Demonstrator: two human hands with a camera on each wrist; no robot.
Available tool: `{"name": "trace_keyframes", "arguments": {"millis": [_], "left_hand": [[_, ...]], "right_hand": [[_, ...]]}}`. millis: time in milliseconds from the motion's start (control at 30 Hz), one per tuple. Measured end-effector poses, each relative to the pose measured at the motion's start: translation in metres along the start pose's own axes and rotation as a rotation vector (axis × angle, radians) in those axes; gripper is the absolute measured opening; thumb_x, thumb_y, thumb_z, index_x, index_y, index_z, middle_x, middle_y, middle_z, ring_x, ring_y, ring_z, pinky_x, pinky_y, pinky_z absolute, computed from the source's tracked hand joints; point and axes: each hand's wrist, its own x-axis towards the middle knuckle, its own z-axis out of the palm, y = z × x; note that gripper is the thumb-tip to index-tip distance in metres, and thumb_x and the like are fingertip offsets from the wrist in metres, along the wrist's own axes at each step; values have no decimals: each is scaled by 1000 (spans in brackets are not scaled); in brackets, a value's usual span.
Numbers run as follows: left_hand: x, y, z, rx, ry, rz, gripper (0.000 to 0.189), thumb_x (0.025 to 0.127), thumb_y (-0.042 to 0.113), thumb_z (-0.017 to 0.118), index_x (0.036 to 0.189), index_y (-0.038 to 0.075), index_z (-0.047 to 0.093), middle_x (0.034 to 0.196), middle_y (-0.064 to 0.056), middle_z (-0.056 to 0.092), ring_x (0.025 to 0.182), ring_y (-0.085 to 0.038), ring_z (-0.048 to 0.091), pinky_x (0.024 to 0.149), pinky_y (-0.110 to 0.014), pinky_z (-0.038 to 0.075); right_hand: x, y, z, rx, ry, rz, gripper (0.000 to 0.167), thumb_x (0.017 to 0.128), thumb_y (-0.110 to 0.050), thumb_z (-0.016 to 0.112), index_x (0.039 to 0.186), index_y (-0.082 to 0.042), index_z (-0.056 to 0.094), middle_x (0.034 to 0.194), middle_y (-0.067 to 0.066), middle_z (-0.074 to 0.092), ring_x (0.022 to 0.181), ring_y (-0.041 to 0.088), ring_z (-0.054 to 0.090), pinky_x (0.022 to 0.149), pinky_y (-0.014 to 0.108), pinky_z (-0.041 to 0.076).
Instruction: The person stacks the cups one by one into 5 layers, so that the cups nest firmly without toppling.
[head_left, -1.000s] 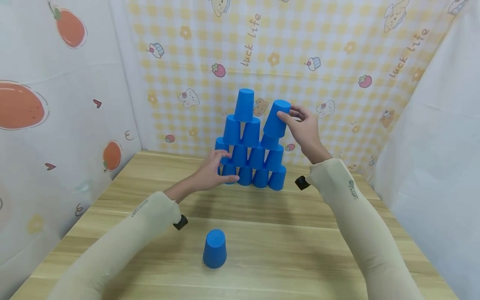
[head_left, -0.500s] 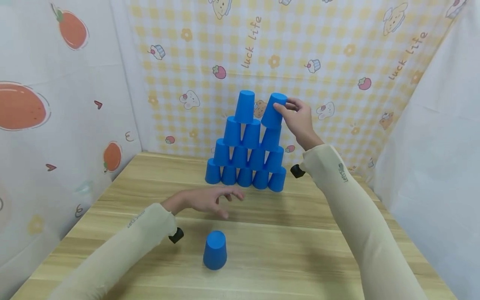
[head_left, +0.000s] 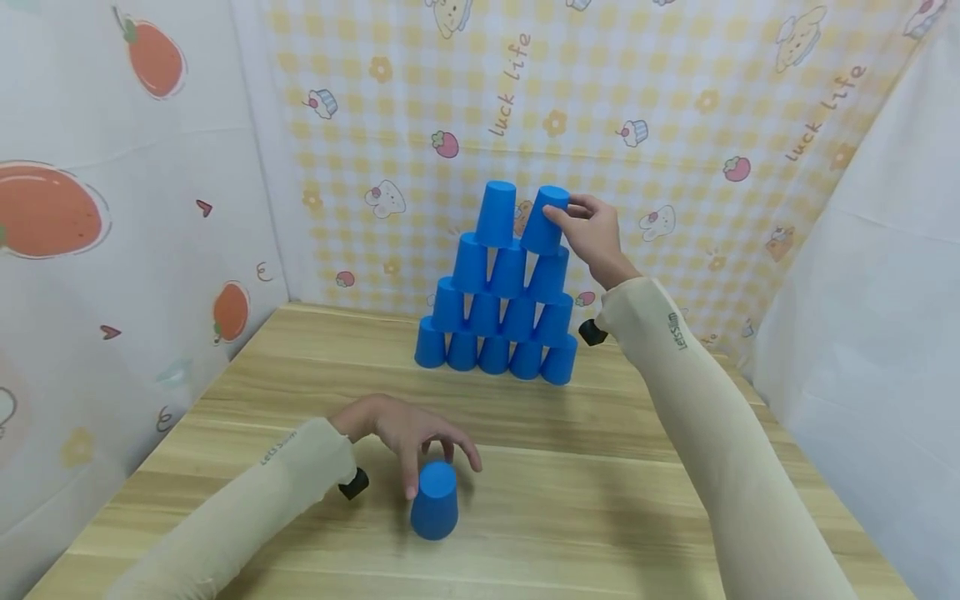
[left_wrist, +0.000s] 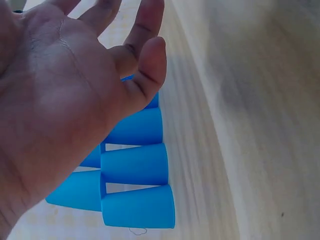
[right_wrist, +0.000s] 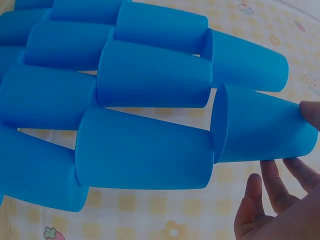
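Note:
My right hand [head_left: 596,233] pinches an upside-down blue cup [head_left: 542,229] between thumb and fingers, at the right end of the stack's top row. In the right wrist view, the rim of this held cup [right_wrist: 265,125] meets the base of a cup [right_wrist: 145,150] in the row beneath. Beside it stands another top-row cup [head_left: 497,215]. Nearer the front, my left hand [head_left: 405,433] hovers with fingers spread above a lone upside-down blue cup [head_left: 435,504]; its thumb is at the cup's left side, and contact cannot be made out.
The blue cup stack [head_left: 483,315] rises in narrowing rows toward the back of the wooden table [head_left: 315,350]. A checked cloth [head_left: 337,167] hangs behind it. White cloths line the left and right sides.
My left hand has left the stack's lower left and come down toward the front to the lone cup. My right hand has shifted its cup slightly up and left onto the top row.

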Motion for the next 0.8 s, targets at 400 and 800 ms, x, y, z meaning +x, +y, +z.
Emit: {"name": "trace_keyframes", "arguments": {"millis": [400, 800], "left_hand": [[6, -5, 7, -47, -30, -76, 65, 74, 10, 85, 130, 26, 58, 129, 16, 54, 120, -9, 47, 97, -32, 42], [13, -9, 6, -66, 21, -57, 53, 75, 8, 85, 120, 23, 62, 121, 12, 61, 113, -11, 53, 92, -33, 47]], "right_hand": [[7, 3, 3, -32, -18, 3, 66, 88, -53, 68, 142, -16, 53, 141, 6, 56, 127, 25, 55, 106, 43, 44], [2, 16, -2, -34, -73, -24, 68, 89, -49, 69, 146, -18, 48, 142, 6, 55, 129, 26, 54, 107, 48, 41]]}}
